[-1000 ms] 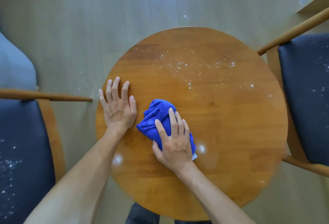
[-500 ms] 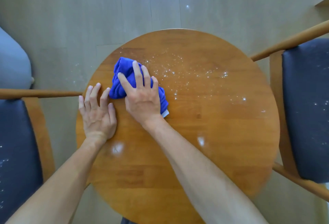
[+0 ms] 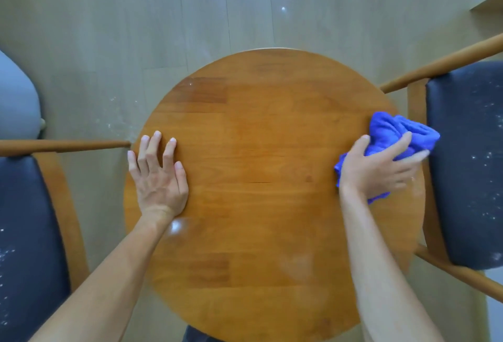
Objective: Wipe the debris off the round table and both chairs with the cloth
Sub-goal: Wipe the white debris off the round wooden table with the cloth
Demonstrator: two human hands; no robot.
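The round wooden table (image 3: 272,137) fills the middle of the view, its top nearly free of white specks. My right hand (image 3: 378,167) presses a bunched blue cloth (image 3: 394,132) at the table's right edge, fingers spread over it and blurred by motion. Part of the cloth hangs past the rim toward the right chair (image 3: 468,164), whose dark seat carries white specks. My left hand (image 3: 158,173) lies flat on the table near its left edge. The left chair (image 3: 30,233) has a dark seat with specks too.
Pale plank floor (image 3: 136,28) surrounds the table, with white crumbs (image 3: 119,121) scattered just left of the rim. A grey rounded object (image 3: 16,96) sits at the far left. Wooden chair arms (image 3: 68,145) reach toward the table on both sides.
My right hand swept the cloth from the upper left of the table across to its right edge. The white specks on the tabletop are gone. My left hand stayed flat.
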